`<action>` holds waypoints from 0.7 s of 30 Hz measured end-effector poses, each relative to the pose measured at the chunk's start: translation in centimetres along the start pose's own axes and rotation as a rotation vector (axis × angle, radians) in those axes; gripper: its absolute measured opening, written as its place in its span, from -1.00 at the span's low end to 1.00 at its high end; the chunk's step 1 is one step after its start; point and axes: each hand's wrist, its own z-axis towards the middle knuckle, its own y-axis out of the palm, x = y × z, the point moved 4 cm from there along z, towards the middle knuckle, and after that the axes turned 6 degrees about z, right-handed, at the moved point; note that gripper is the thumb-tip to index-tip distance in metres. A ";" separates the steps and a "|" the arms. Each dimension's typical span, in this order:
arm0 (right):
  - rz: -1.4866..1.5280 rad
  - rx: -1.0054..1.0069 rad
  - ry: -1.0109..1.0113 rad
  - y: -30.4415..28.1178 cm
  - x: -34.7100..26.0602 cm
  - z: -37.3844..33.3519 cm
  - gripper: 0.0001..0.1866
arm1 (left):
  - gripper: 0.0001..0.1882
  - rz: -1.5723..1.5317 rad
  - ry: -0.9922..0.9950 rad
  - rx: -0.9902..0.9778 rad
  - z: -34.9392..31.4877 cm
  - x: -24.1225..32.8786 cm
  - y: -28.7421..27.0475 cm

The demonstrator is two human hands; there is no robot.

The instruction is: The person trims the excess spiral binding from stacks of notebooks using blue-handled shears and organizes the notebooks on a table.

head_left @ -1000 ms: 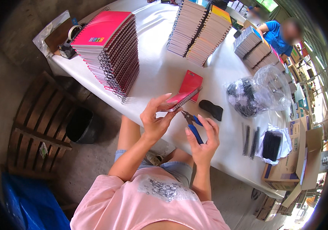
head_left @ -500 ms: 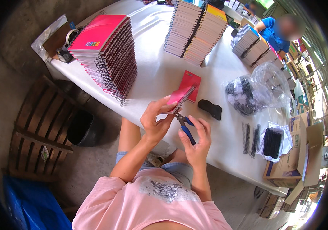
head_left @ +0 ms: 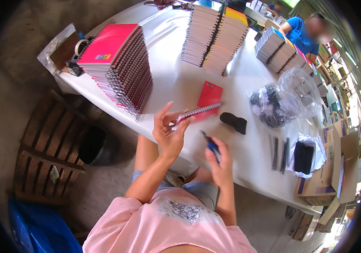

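My left hand [head_left: 168, 137] pinches the near end of a small spiral-bound notebook [head_left: 200, 111] with a pinkish-red cover. The notebook is tilted, its dark coil facing up and running off to the right. Blue-handled pliers [head_left: 213, 146] are in my right hand [head_left: 221, 162], a little apart from the notebook and below it. Their jaws are blurred by motion. On the table beyond the held notebook lies a red notebook [head_left: 210, 93], partly covered by it. Just right of that sits a black, waisted object [head_left: 234, 122] whose kind I cannot make out.
A tall stack of red spiral notebooks [head_left: 113, 44] stands at the left of the white table [head_left: 167, 55]. More notebook stacks [head_left: 214, 38] rise at the back. To the right are a plastic bag [head_left: 288, 97], loose black coils [head_left: 278, 154] and a cardboard box [head_left: 326, 173]. A person [head_left: 305, 36] sits far right.
The pliers have come away from the coil's near end, moving down and right with my right hand. My left hand has turned the notebook so its coil lies flatter.
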 end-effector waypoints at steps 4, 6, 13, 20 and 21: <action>-0.753 0.189 0.272 -5.5 3.2 -2.0 -0.45 | -0.53 -0.289 -0.452 0.091 0.9 -0.3 -0.7; -1.041 0.212 0.497 -6.6 5.0 -3.0 -0.40 | -0.62 -0.361 -0.577 0.053 0.8 -0.2 -0.7; 0.463 0.263 -0.161 -1.0 -1.0 1.8 -0.28 | -0.70 -0.613 -0.580 0.040 1.4 3.5 -1.8; 0.745 0.167 -0.293 2.9 -11.4 10.7 -0.52 | -0.62 0.060 0.296 -0.018 8.5 10.2 -7.3; 0.786 0.131 -0.309 3.8 -12.9 12.3 -0.51 | -0.60 0.157 0.364 0.077 9.7 10.3 -8.3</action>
